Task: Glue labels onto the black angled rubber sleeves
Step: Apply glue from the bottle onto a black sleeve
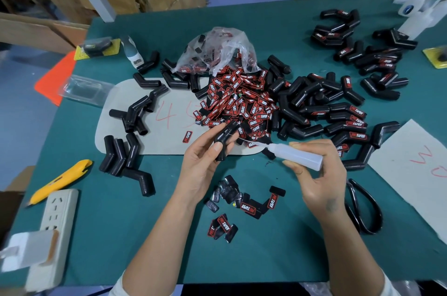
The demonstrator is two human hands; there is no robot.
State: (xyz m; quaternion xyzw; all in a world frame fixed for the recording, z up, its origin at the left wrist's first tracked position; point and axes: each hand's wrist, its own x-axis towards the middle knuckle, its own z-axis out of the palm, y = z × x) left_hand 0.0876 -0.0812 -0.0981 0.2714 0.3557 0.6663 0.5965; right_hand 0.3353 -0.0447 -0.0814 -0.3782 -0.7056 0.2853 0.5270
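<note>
Nearest, a few loose labels (249, 208) lie on green table (145, 235). Above them, left hand (205, 162) grips 1 black angled sleeve (223, 138), thumb pressed on it. Right hand (316, 174) pinches glue bottle (296, 155), nozzle aimed at sleeve. Behind: label pile (242, 99), w/ unlabeled sleeves (135, 114) at left.

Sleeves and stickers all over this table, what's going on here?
A person is gluing labels onto black sleeves. The left hand holds one sleeve up, and the right hand aims a glue bottle at it. A label pile lies behind; labelled sleeves sit right, bare ones left.
</note>
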